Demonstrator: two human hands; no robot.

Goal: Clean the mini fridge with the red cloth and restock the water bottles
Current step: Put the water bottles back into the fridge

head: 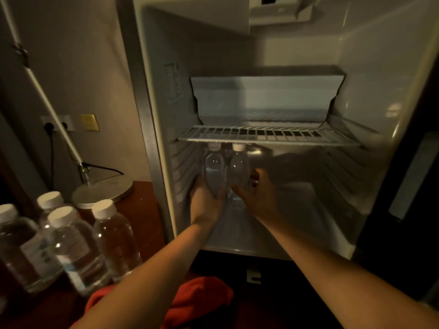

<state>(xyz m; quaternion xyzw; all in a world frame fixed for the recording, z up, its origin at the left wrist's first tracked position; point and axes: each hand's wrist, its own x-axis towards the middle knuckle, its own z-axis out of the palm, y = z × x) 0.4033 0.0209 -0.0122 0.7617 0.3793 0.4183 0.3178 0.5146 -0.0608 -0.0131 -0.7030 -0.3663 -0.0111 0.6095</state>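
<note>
At the far left, four clear plastic water bottles (78, 248) with white ribbed caps stand clustered on a dark reddish wooden surface (145, 198), their smooth sides curving in towards the neck. Behind them a round brushed-metal lamp base (102, 192) carries a thin slanting pole. A crumpled red cloth (199, 298) lies low in the middle, partly hidden under the left forearm. The mini fridge (370, 96) stands open, its white moulded walls ribbed with shelf slots, and a white wire shelf (268, 136) spans it. Just beneath that shelf two more clear bottles stand upright side by side, touching. The left hand (205, 200) wraps the lower body of the left bottle (213, 167); the right hand (256, 193) curls round the right bottle (238, 169), thumb on its right side.
</note>
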